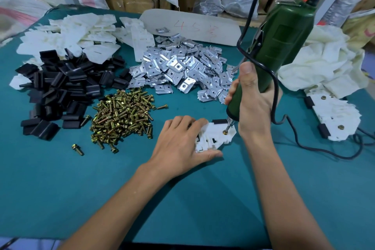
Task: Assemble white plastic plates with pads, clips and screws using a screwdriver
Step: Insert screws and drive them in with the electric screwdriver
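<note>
A white plastic plate [215,136] lies on the teal table near the middle, with a black pad [219,121] at its far edge. My left hand [180,142] lies flat on the plate's left part, fingers straight, pressing it down. My right hand [253,103] grips a green electric screwdriver [272,53], tilted a little to the right. Its bit stands on a brass screw [224,132] set in the plate.
Heaps lie beyond my hands: brass screws [123,115], black pads [60,91], metal clips [182,67] and white plates [77,34]. Assembled plates [336,117] are stacked at the right. The screwdriver's black cable [304,144] trails across the table at the right. Bags and boxes stand behind.
</note>
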Demonstrator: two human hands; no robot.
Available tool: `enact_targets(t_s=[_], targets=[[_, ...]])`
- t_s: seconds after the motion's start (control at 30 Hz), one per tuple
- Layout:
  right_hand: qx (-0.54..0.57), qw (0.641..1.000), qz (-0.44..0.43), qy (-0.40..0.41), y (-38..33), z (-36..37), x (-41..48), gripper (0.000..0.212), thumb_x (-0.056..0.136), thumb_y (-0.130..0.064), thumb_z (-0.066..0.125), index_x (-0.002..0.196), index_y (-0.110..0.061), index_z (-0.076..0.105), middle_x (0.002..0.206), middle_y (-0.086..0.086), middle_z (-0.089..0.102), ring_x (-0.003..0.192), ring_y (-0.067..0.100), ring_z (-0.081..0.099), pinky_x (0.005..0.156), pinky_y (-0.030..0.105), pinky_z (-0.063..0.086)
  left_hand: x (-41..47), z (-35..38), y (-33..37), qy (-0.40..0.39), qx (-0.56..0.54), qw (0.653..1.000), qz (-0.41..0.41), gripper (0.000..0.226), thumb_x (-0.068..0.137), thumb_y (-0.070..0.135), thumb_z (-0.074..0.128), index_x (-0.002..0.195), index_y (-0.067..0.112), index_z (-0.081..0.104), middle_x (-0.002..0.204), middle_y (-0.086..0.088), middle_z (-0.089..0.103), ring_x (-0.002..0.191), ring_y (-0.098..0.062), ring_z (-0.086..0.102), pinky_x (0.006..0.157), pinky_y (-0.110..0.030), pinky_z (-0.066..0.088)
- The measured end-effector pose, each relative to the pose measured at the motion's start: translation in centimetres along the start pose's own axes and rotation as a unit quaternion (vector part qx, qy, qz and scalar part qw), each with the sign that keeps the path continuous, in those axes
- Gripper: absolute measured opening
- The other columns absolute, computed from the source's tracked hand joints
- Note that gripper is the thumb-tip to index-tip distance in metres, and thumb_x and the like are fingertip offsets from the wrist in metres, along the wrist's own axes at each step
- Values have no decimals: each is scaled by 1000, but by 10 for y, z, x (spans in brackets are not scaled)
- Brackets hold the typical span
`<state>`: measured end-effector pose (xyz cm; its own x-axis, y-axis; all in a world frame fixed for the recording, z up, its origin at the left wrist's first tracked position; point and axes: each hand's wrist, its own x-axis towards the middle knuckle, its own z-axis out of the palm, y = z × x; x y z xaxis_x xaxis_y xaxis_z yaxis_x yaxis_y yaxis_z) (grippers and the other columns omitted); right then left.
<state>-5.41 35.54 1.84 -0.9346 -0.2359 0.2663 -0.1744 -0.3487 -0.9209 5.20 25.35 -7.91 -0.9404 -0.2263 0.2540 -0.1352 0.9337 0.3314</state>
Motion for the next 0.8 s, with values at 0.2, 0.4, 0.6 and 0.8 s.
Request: enact_targets(t_s=[0.2, 0.4, 0.6, 0.8], targets=[[-7, 997, -11, -75, -6, -19, 1, 36, 78, -67, 77, 77, -32, 71, 62, -4, 61, 51, 18, 56, 54, 34, 52, 1, -5, 1, -16, -26, 999, -12, 83, 71, 90, 43, 134, 37, 52, 105, 14, 51, 103, -14, 42, 89, -28, 29], [-2, 997, 2, -83, -13, -29, -5, 41, 76, -70, 77, 75, -29, 70, 62, -3, 62, 51, 17, 58, 52, 31, 52, 0, -6, 5, -20, -49, 999, -6, 82, 66, 85, 49, 131, 36, 57, 103, 15, 52, 102, -13, 42, 90, -27, 30], [2, 993, 25, -116, -24, -29, -2, 55, 68, -73, 80, 72, -20, 66, 60, 4, 59, 48, 21, 55, 50, 29, 50, 1, -11, 4, -49, -69, 996, 21, 80, 66, 81, 51, 133, 38, 56, 106, 16, 52, 107, -11, 44, 94, -22, 27], [-5, 979, 12, -201, -39, -20, -3, 50, 66, -75, 79, 71, -27, 71, 61, -5, 61, 50, 17, 55, 53, 29, 48, 3, -12, 5, -49, -95, 994, 33, 78, 63, 78, 55, 130, 39, 58, 106, 15, 53, 105, -11, 43, 94, -26, 31]])
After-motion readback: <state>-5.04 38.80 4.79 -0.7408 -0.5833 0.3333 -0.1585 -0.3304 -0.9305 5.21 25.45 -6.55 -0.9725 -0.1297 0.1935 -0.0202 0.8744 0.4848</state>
